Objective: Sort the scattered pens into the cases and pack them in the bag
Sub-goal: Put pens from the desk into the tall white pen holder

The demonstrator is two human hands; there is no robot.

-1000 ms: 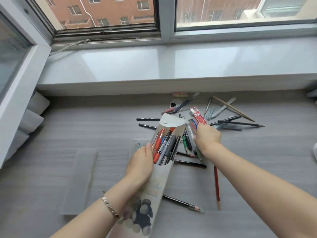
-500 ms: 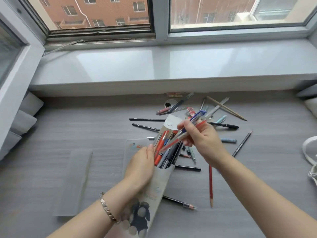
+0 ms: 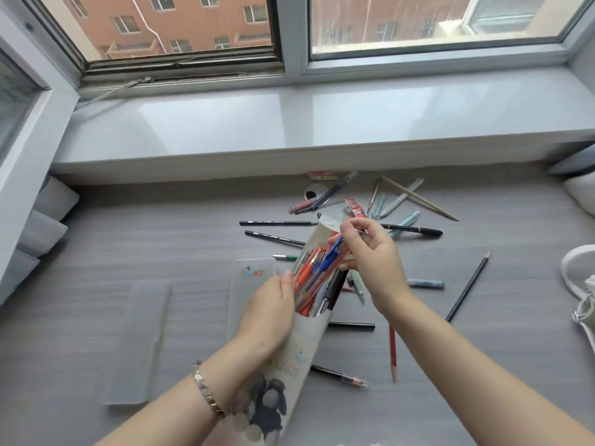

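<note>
My left hand (image 3: pixel 267 313) grips a pale printed pen case (image 3: pixel 299 352) by its left edge, its open mouth tilted up and away from me. Several red, blue and black pens stick out of it. My right hand (image 3: pixel 370 259) hovers over the case mouth and pinches a few pens (image 3: pixel 331 255), a blue one among them, with their lower ends inside the case. Loose pens and pencils lie scattered on the grey floor: two black pencils (image 3: pixel 277 223), a red pencil (image 3: pixel 392 352), a black marker (image 3: pixel 415 230), a dark pencil (image 3: pixel 468 286).
Two translucent flat cases lie on the floor, one at left (image 3: pixel 141 342), another (image 3: pixel 248 278) under my left hand. A white bag (image 3: pixel 579 284) sits at the right edge. A grey window ledge (image 3: pixel 289 130) runs across the back, grey cushions (image 3: pixel 48 220) at left.
My right hand picked up a bunch of pens from the pile, carried them to the case mouth, and now their lower ends sit inside it. The left hand kept its grip on the case.
</note>
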